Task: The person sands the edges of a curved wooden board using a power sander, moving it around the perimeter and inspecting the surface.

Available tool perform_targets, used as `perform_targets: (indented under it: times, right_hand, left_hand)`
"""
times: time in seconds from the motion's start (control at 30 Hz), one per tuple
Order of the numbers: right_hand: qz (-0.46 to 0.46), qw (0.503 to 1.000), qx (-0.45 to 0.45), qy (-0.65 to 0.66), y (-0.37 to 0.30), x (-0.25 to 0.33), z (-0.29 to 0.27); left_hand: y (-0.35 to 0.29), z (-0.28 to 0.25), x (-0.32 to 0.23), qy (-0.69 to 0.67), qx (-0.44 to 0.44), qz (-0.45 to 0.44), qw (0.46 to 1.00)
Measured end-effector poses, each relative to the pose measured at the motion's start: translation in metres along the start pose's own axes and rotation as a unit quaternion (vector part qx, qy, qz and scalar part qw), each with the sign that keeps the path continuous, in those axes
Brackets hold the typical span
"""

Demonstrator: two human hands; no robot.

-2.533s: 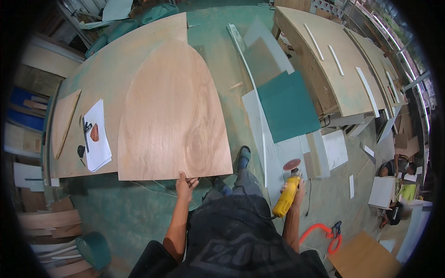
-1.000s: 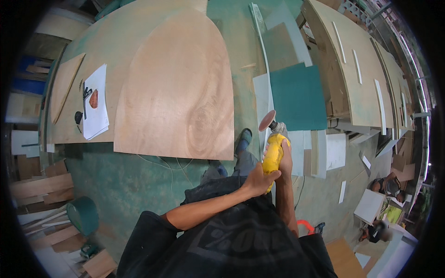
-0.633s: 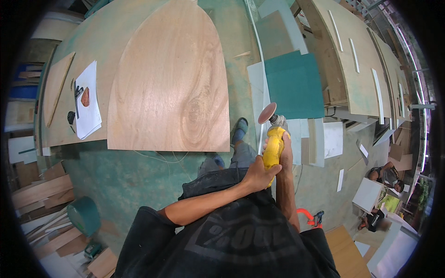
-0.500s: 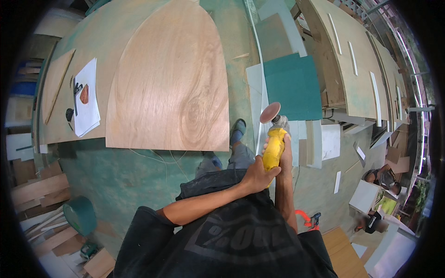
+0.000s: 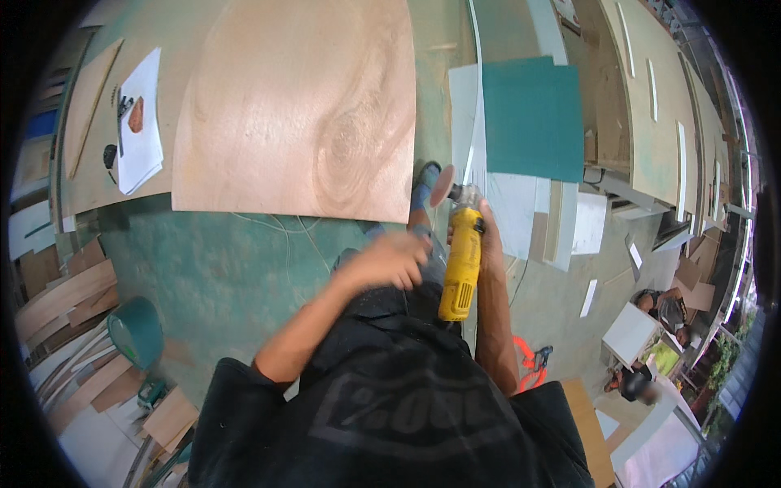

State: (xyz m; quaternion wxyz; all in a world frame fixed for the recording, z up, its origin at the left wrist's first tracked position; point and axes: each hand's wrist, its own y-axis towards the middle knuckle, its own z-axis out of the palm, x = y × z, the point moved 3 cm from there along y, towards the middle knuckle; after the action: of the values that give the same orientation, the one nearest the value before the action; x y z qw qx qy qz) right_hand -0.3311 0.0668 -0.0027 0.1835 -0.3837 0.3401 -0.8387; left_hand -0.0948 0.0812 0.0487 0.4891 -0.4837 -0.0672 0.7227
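**Grinder (image 5: 462,264) clear of the board (image 5: 301,106)**

The right hand (image 5: 488,232) is clamped around the grinder, its disc (image 5: 442,185) off the board; the blurred left hand (image 5: 389,260) looks empty, fingers loose. The board lies on the table (image 5: 177,49), left side already curved; remaining work cannot be told.

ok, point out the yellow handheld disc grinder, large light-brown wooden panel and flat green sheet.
Yellow handheld disc grinder (image 5: 462,262), head view: middle of yellow body.
Large light-brown wooden panel (image 5: 297,107), head view: middle of visible face.
Flat green sheet (image 5: 533,120), head view: middle of top face.
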Motion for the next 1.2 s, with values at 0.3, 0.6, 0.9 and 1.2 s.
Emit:
perform_targets:
  times: [0.3, 0.6, 0.9, 1.2]
  right_hand:
    - [0.027, 0.992, 0.052, -0.111, -0.001, -0.007, 0.020]
    - [0.020, 0.991, 0.067, -0.116, -0.005, -0.004, 0.035]
    - [0.066, 0.993, 0.039, -0.090, -0.003, -0.006, 0.034]
    - [0.075, 0.991, 0.059, -0.094, 0.009, -0.005, 0.030]
  left_hand:
    - [0.073, -0.138, -0.102, 0.523, -0.628, 0.196, 0.542]
    - [0.095, -0.142, -0.086, 0.536, -0.637, 0.199, 0.518]
    - [0.093, -0.142, -0.085, 0.532, -0.644, 0.196, 0.514]
    - [0.094, -0.140, -0.087, 0.532, -0.639, 0.190, 0.521]
